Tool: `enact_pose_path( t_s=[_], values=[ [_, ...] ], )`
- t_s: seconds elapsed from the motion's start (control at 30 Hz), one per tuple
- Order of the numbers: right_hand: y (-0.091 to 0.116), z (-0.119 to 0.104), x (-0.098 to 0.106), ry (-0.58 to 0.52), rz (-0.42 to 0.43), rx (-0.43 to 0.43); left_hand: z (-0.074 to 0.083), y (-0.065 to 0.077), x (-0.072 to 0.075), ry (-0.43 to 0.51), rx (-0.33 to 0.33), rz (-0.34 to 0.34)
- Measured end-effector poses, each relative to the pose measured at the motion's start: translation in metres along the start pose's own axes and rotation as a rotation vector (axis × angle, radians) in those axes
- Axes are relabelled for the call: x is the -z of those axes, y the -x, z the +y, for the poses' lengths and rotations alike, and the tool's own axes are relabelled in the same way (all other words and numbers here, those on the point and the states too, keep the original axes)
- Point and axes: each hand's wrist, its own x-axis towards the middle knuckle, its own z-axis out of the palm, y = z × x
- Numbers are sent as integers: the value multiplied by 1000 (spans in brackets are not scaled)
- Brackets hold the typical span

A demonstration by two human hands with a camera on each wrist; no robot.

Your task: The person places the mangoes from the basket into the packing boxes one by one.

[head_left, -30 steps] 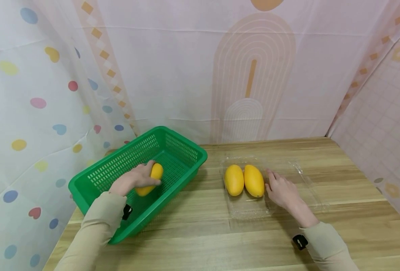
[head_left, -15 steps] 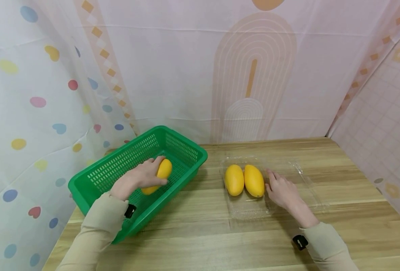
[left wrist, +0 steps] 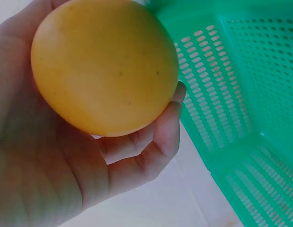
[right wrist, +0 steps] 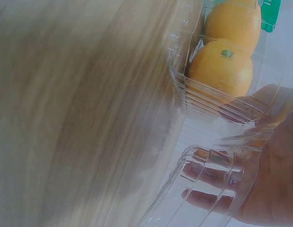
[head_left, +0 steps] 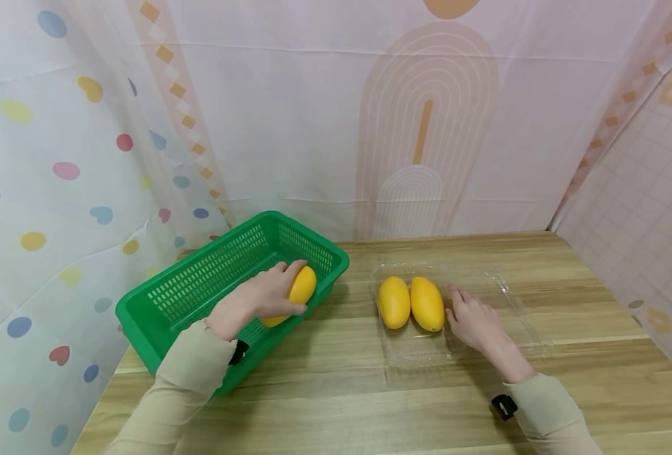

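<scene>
Over the right-hand side of the green basket (head_left: 160,303), my left hand (head_left: 259,297) grips a yellow mango (head_left: 304,285). The left wrist view has the mango (left wrist: 103,66) in the palm, with the fingertips bent round its far side. Two more mangoes, a left one (head_left: 393,302) and a right one (head_left: 427,304), lie side by side in a clear plastic clamshell box (head_left: 421,354). My right hand (head_left: 477,321) holds this box along the edge between tray and lid. Its thumb and fingers show through the plastic in the right wrist view.
The basket stands at an angle on the left of the wooden table (head_left: 336,392). Its right rim lies between the held mango and the box. The open box lid (head_left: 506,309) spreads right of the tray. A patterned curtain (head_left: 290,139) hangs behind the table.
My left hand has carried its mango rightward across the basket, toward the right rim. The right hand, the box and its two mangoes have stayed put.
</scene>
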Motion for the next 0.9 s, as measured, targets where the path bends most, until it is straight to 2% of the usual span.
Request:
enact_pose_path(
  t_s=[0.23, 0.63, 0.9],
  values=[
    [0, -1, 0, -1, 2, -3, 28, -10, -3, -36, -50, -21],
    [0, -1, 0, -1, 7, 5, 73, -30, -21, -105, -168, -52],
    [0, 0, 0, -1, 4, 5, 96, -42, -39, -186, -289, -20]
  ],
)
